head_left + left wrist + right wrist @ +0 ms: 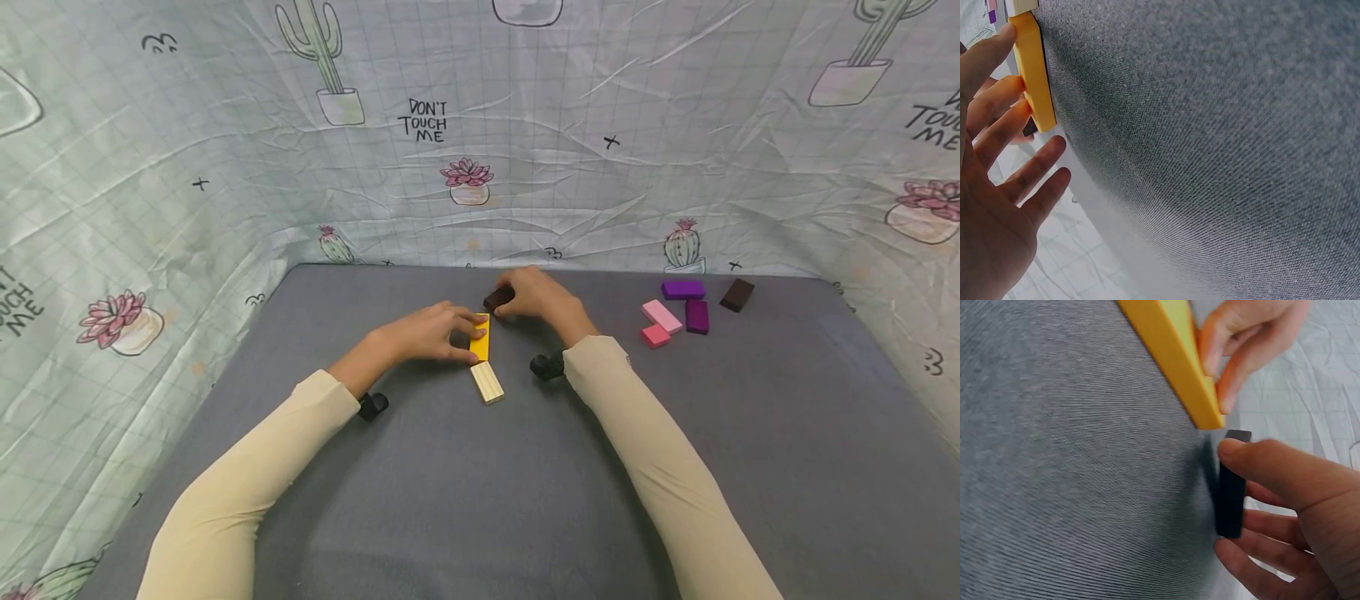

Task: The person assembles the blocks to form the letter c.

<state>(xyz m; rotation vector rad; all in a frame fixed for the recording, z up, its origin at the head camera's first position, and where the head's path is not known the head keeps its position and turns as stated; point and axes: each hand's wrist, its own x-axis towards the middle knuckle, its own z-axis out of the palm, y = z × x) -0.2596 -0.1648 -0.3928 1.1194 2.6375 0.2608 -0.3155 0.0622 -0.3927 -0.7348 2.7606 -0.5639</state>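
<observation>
A yellow block (pixel 480 337) lies on the grey tabletop in the middle of the head view. My left hand (pixel 431 333) holds it from the left, the thumb by its near end and two fingers by its far end; the other two fingers are apart from it in the left wrist view. Against the yellow block's near end lies a pale wood block (pixel 487 383), slightly angled. Just beyond the far end, my right hand (pixel 536 298) pinches a dark brown block (pixel 1231 494) between thumb and fingers. A small gap separates the brown block from the yellow one.
At the right of the grey table (pixel 450 500) lie two purple blocks (pixel 683 290), a pink block (pixel 662 316), a shorter coral block (pixel 655 336) and another dark brown block (pixel 738 295). A cactus-printed cloth (pixel 570 183) hangs behind and along the sides.
</observation>
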